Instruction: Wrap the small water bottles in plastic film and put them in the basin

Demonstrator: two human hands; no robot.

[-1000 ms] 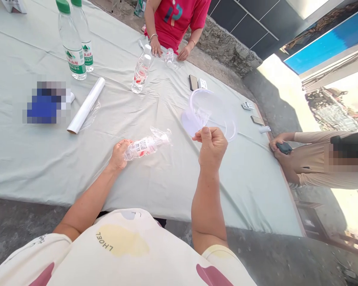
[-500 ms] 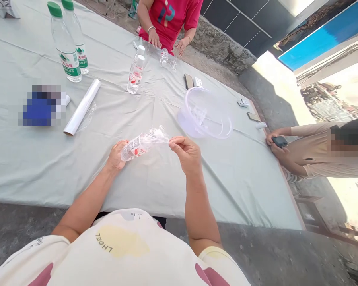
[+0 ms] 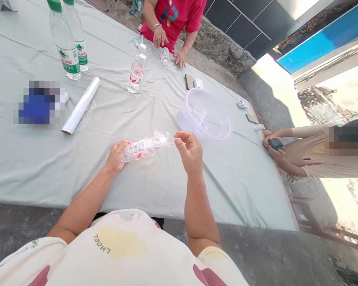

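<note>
Above the desk [image 3: 155, 186], the left hand [image 3: 116, 156] grips the bottle [image 3: 141, 149] by its base, long axis pointing cap-first toward the right hand [image 3: 190, 152], whose fingers curl just beside the film [image 3: 158, 134]; whether they pinch it I cannot tell

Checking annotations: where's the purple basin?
Head view, right of centre: the purple basin sits on the table just beyond the right hand, near a small white item.

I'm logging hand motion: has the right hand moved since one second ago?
Yes. Judged against the pale basin, the right hand has moved leftward in the view, toward the bottle in the left hand.
</note>
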